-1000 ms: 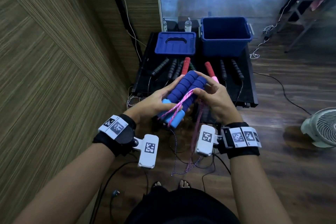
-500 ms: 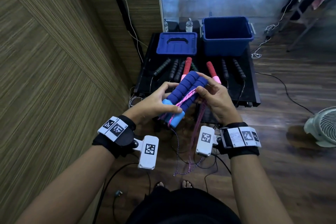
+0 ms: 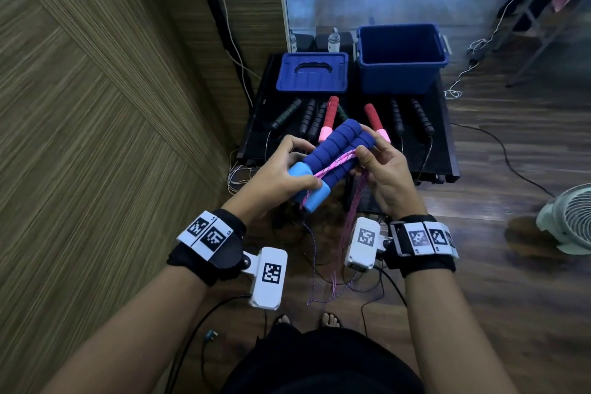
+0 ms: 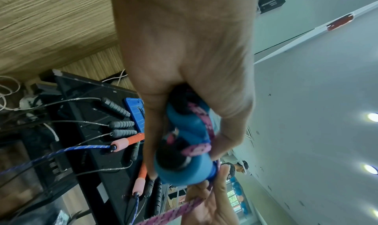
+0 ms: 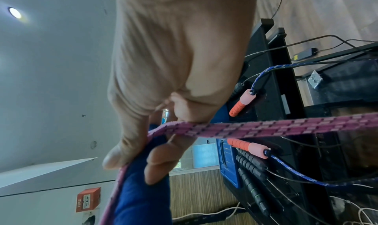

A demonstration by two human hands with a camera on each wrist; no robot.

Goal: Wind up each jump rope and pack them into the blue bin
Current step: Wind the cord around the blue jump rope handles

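Two blue foam handles of one jump rope lie side by side in mid-air in front of me. My left hand grips their light-blue ends. My right hand pinches the pink braided rope against the handles' far part, as the right wrist view shows. The rest of that rope hangs down to the floor. The open blue bin stands at the back right of the black table.
A blue lid lies left of the bin. Red-and-pink handles and several black-handled ropes lie in a row on the table. A wood panel wall is at my left, a white fan at the right, cables on the floor.
The right hand has drawn the pink rope further along the blue handles toward their far end; the handles stay held in much the same place.
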